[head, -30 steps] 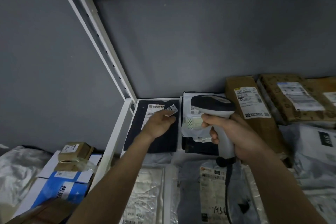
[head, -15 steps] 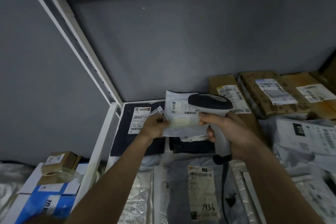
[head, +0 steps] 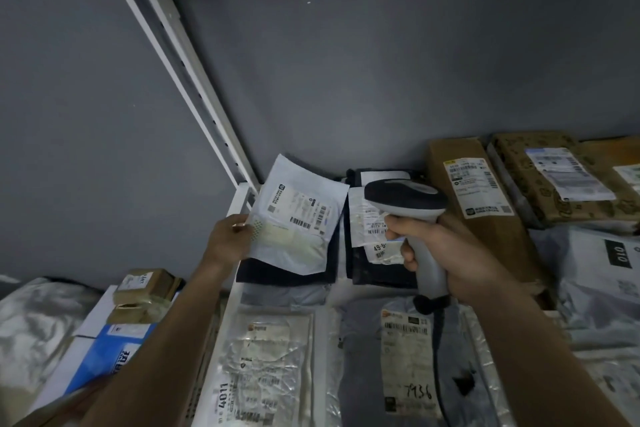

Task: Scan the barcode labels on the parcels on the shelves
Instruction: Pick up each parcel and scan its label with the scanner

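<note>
From the head view, your left hand [head: 230,239] pinches the white mailer [head: 299,218] by its left edge and holds it tilted up off the shelf [head: 239,199], label facing you, so the barcode [head: 300,224] is presented flat to the reader. Your right hand [head: 440,253] has its grip wrapped round the scanner [head: 407,204] handle, the head sitting just right of the mailer and aimed toward the back of the shelf, not yet squarely at that barcode by my reading. Below the mailer lies a dark parcel [head: 287,276]; right of the scanner stands a brown box [head: 474,191] with its label up.

Against half a second ago, the mailer has swung left, away from the scanner's nose, and now shows its full label; a second ago it lay on the shelf while your left hand touched the dark parcel.
</note>
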